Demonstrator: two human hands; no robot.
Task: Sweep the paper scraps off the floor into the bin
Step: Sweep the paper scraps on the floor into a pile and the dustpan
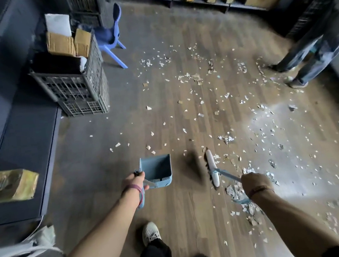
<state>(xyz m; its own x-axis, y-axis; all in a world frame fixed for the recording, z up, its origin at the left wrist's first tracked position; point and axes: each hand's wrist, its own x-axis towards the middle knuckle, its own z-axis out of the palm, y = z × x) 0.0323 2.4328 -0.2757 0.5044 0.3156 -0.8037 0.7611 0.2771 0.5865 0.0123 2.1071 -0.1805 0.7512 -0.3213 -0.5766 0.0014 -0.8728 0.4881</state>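
Gripping the dustpan (157,172) in your left hand (135,181) and the broom (212,171) in your right hand (253,183), you needed short strokes, pan lip flat on the floor (182,98), drawing paper scraps (235,191) inward.

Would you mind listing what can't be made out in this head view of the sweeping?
- Broom: bristles are motion-blurred into a dark smear.
- Bin: none recognisable in the frame.
- Dustpan: handle is hidden under the left hand.
- Right hand: covers the grip on the broom handle.
- Bystander: cut off by the right edge; only legs show.
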